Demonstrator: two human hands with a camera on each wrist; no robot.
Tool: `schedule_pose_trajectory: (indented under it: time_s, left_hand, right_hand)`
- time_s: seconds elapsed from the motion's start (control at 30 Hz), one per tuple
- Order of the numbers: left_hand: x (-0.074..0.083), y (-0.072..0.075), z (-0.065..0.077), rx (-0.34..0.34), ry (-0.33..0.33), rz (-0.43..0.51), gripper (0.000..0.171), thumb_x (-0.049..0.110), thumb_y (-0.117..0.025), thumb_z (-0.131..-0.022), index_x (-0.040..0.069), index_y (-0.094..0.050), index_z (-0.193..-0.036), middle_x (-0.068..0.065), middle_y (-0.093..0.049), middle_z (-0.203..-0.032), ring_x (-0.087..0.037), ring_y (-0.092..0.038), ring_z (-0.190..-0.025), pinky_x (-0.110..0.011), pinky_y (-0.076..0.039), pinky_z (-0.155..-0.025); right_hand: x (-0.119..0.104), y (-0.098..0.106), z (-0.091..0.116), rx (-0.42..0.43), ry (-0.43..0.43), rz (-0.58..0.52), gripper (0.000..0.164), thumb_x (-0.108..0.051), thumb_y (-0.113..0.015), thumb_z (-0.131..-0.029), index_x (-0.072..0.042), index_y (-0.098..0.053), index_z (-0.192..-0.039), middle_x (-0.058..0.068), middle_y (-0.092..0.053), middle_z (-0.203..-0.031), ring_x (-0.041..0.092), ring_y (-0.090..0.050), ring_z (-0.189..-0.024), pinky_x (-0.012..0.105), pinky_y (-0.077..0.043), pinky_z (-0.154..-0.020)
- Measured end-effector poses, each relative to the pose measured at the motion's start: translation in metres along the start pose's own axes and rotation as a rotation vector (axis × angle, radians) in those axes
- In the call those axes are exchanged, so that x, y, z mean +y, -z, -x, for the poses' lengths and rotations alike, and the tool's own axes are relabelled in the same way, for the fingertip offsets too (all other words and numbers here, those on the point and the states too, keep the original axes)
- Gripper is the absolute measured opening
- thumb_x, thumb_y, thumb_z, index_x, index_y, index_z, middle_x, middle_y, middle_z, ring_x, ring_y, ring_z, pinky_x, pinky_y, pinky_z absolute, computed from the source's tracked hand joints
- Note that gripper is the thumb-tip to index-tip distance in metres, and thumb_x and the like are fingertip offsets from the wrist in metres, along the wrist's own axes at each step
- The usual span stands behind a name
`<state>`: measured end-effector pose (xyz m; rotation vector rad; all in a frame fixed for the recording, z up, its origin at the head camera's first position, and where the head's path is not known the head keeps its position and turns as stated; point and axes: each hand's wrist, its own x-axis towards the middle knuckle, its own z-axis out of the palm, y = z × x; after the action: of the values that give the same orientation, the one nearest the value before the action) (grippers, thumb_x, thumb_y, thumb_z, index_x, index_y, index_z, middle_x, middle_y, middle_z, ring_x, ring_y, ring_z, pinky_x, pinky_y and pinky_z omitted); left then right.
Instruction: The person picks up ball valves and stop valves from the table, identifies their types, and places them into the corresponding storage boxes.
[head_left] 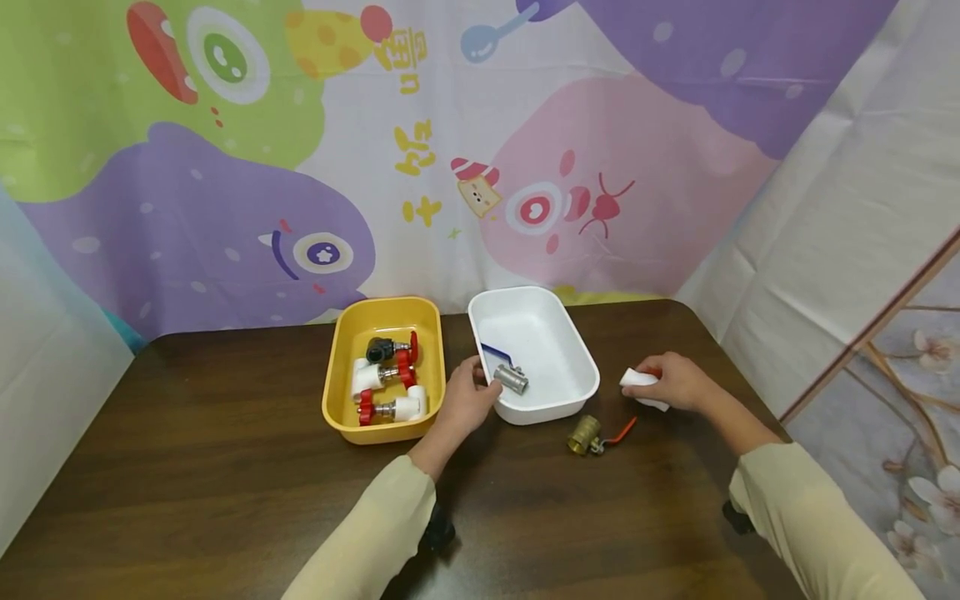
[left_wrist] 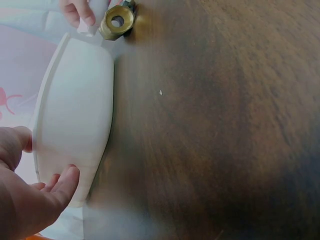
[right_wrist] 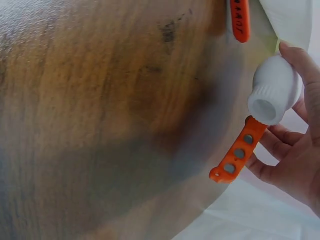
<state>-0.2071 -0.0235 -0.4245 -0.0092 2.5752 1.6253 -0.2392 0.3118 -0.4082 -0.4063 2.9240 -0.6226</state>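
Here, the right hand has its thumb and fingers clamped on a white valve, the body between them and its perforated orange handle jutting out beside the fingertips. A brass valve lies on the counter, left of those fingers and nearer the wearer. The left hand has its fingers apart, at the near left corner of a white tray; just beyond them, inside, lies a metal valve. A yellow tray stands left of these fingers.
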Motion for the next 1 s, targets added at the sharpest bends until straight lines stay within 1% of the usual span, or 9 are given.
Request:
schedule_pose_trajectory:
  time_s: [0.13,0.2,0.37,0.4,0.5,0.7,1.0]
  left_hand:
    - [-0.001,0.0,0.001,0.001,-0.006,0.01,0.053,0.015,-0.057,-0.088,-0.003,-0.04,-0.135,-0.016,-0.053,-0.112,-0.021,-0.059,-0.089,-0.028,-0.052,-0.069]
    - [-0.001,0.001,0.002,0.008,-0.02,0.001,0.053,0.013,-0.056,-0.087,-0.005,-0.04,-0.134,-0.017,-0.053,-0.11,-0.02,-0.059,-0.087,-0.026,-0.052,-0.067]
    - [0.0,0.001,0.001,0.014,-0.026,-0.014,0.053,0.015,-0.056,-0.088,-0.004,-0.04,-0.135,-0.016,-0.053,-0.11,-0.02,-0.059,-0.088,-0.026,-0.052,-0.068]
    - [0.0,0.0,0.0,0.011,-0.016,-0.01,0.054,0.016,-0.056,-0.088,-0.003,-0.039,-0.136,-0.016,-0.053,-0.112,-0.021,-0.059,-0.09,-0.027,-0.052,-0.069]
    - [-0.001,0.0,-0.001,0.007,-0.018,-0.012,0.054,0.016,-0.057,-0.089,-0.002,-0.039,-0.137,-0.016,-0.053,-0.112,-0.021,-0.059,-0.09,-0.028,-0.052,-0.069]
    - [0.0,-0.001,-0.001,0.008,-0.001,-0.024,0.054,0.017,-0.057,-0.089,-0.001,-0.039,-0.137,-0.015,-0.053,-0.113,-0.021,-0.058,-0.091,-0.028,-0.052,-0.071]
    - [0.001,0.0,0.0,0.001,0.004,-0.019,0.055,0.018,-0.058,-0.089,-0.001,-0.039,-0.137,-0.015,-0.053,-0.114,-0.021,-0.058,-0.091,-0.029,-0.052,-0.072]
  right_hand:
    - [-0.003,0.003,-0.002,0.03,-0.003,0.017,0.042,-0.043,-0.074,-0.074,-0.005,-0.07,-0.093,0.002,-0.066,-0.077,0.012,-0.053,-0.065,0.025,-0.041,-0.058]
    - [-0.005,0.005,-0.003,0.045,-0.004,0.024,0.043,-0.044,-0.074,-0.074,-0.006,-0.07,-0.093,0.002,-0.066,-0.076,0.012,-0.053,-0.065,0.025,-0.041,-0.057]
    - [-0.014,0.011,-0.004,0.056,-0.008,0.02,0.044,-0.045,-0.073,-0.074,-0.005,-0.07,-0.093,0.003,-0.066,-0.076,0.013,-0.053,-0.064,0.026,-0.041,-0.056]
    - [-0.016,0.012,-0.004,0.057,-0.011,0.019,0.044,-0.044,-0.073,-0.074,-0.005,-0.07,-0.094,0.003,-0.066,-0.076,0.013,-0.053,-0.064,0.026,-0.041,-0.056]
    - [-0.019,0.015,-0.006,0.063,-0.018,0.015,0.044,-0.045,-0.073,-0.074,-0.006,-0.07,-0.094,0.002,-0.066,-0.075,0.013,-0.053,-0.064,0.026,-0.041,-0.055]
    - [-0.022,0.016,-0.013,0.092,-0.024,0.015,0.043,-0.046,-0.074,-0.074,-0.008,-0.07,-0.094,0.002,-0.065,-0.074,0.014,-0.053,-0.063,0.026,-0.042,-0.055]
    - [-0.036,0.017,-0.02,0.109,-0.022,0.033,0.045,-0.046,-0.073,-0.074,-0.008,-0.071,-0.097,0.005,-0.066,-0.075,0.016,-0.054,-0.063,0.025,-0.042,-0.055]
